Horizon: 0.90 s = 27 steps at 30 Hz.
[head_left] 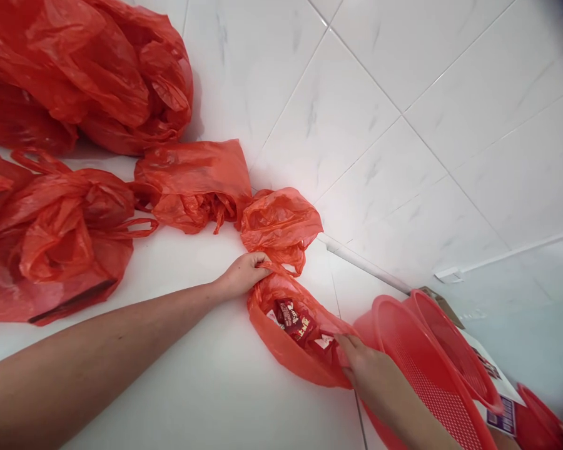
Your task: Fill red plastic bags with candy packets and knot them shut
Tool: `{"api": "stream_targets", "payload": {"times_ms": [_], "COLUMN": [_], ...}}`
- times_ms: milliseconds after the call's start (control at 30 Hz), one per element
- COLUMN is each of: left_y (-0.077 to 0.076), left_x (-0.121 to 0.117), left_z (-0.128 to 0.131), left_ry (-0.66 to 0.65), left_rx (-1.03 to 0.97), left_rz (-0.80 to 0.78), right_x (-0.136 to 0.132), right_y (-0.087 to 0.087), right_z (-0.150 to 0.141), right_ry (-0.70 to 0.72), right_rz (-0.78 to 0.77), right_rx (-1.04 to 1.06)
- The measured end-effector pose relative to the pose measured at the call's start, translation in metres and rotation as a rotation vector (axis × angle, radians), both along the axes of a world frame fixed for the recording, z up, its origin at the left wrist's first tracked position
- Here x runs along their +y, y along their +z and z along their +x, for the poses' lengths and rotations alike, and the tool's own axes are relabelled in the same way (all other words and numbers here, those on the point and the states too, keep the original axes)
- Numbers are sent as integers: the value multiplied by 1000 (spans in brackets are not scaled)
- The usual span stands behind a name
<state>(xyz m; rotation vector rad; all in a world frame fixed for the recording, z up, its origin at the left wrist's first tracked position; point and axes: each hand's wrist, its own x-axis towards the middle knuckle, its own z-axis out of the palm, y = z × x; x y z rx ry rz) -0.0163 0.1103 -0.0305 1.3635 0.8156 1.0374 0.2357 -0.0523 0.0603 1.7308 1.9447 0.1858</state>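
Note:
An opened red plastic bag [281,344] lies at the centre of the head view, with several small red packets [298,322] inside it. My left hand [246,274] pinches the bag's upper left end near a handle. At the opposite end, my right hand [356,355] grips the rim, its fingertips partly hidden at the bag's edge. Between both hands the mouth is spread wide. Just behind my left hand sits a crumpled red plastic bag [279,219].
More red plastic bags [201,175] line the wall toward the left, with a large full bag [84,69] behind. Red plastic baskets [417,369] stand at the right beside my right forearm. A white tiled wall [356,94] rises at the back.

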Motion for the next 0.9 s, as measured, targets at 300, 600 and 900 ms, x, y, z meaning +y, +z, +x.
{"api": "stream_targets", "payload": {"times_ms": [300, 600, 900], "left_y": [0, 32, 158], "left_x": [0, -10, -40], "left_z": [-1, -6, -17], "left_ry": [32, 67, -66], "left_rx": [-7, -98, -222], "left_rz": [16, 13, 66], "right_x": [-6, -1, -2], "right_y": [44, 68, 58], "right_z": [-7, -19, 2], "right_ry": [0, -604, -588], "right_rz": [376, 864, 657], "right_rx": [315, 1415, 2017]}}
